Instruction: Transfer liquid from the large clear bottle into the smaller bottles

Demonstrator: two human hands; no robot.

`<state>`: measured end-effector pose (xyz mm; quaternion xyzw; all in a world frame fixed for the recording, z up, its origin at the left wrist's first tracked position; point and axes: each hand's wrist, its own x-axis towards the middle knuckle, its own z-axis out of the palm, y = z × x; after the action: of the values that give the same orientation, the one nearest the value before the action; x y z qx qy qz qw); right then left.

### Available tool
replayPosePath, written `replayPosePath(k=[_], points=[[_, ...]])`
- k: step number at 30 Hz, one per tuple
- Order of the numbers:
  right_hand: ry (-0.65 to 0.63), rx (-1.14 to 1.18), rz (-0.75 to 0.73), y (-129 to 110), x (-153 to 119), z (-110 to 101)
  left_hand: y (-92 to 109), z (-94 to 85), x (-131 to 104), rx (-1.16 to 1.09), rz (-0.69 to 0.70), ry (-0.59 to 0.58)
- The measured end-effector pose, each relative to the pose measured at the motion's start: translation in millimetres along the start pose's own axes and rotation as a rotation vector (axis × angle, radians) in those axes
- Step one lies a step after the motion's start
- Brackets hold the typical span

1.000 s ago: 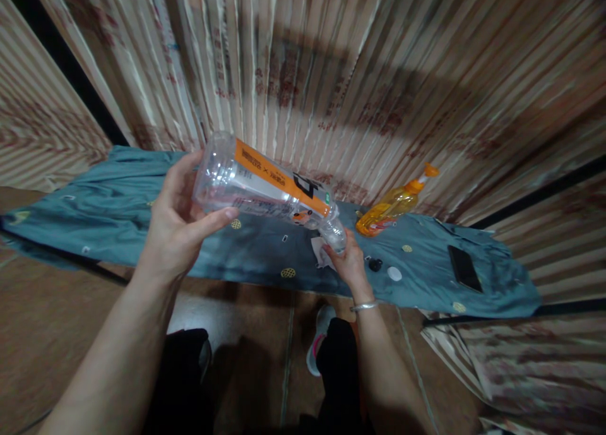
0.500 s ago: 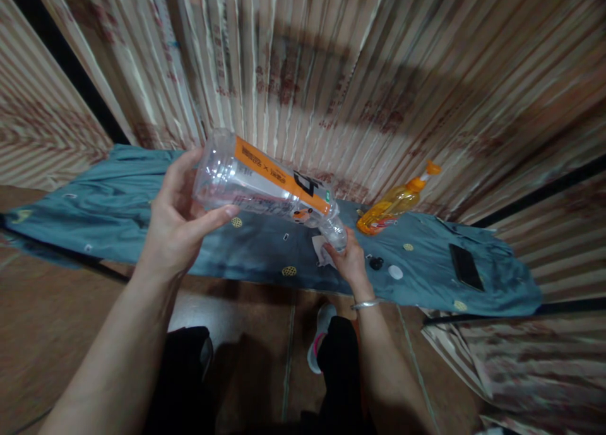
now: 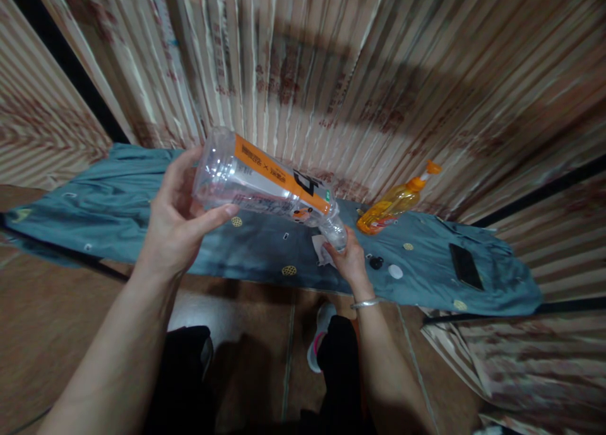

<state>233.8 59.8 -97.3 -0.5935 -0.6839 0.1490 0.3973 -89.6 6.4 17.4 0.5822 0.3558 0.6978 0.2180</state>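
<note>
My left hand (image 3: 175, 211) is wrapped around the base end of a large clear plastic bottle (image 3: 265, 176) with an orange and silver label. The bottle lies tilted in the air above the cloth, its neck pointing down to the right. At that neck end, my right hand (image 3: 349, 258) is closed on a small clear plastic container (image 3: 335, 232), which meets the bottle's mouth. Fingers partly cover the container, so its full shape is hidden. Beneath the right hand, a white crumpled paper (image 3: 322, 252) rests on the cloth.
A teal cloth (image 3: 246, 252) covers the narrow table. Right of my hands stands an orange pump bottle (image 3: 391, 206). Nearer lie a small black piece (image 3: 376, 262) and a white round disc (image 3: 395, 271). Farther right is a dark phone (image 3: 466, 266). A pleated curtain (image 3: 293, 75) hangs behind.
</note>
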Motion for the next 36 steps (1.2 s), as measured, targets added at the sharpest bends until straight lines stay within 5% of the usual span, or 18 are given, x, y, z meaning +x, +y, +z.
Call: replayPosePath(k=[36], points=[[0.002, 0.007, -0.012, 1.4, 0.0, 1.0, 2.4, -1.4, -0.6, 0.008, 0.024, -0.010]])
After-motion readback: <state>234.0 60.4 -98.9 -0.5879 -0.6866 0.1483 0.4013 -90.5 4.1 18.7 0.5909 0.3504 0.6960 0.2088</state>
